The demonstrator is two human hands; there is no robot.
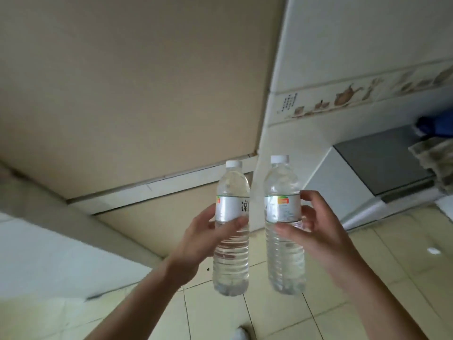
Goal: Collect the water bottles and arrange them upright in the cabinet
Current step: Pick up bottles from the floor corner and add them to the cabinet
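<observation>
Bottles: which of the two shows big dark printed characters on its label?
The bottle in the left hand, the left-hand bottle: large dark characters sit at its label's right edge. The right-hand bottle, held by the right hand, shows only small print.

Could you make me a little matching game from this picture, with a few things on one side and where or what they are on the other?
Things:
1. left hand
2. right hand
3. bottle caps
4. blue cloth

Descriptions:
A. white
B. holds the bottle with the taller-looking cap
C. far right, above the grey counter
D. holds the bottle with large dark characters on its label

Pairs: 1-D, 2-B, 3-A, 4-C
</observation>
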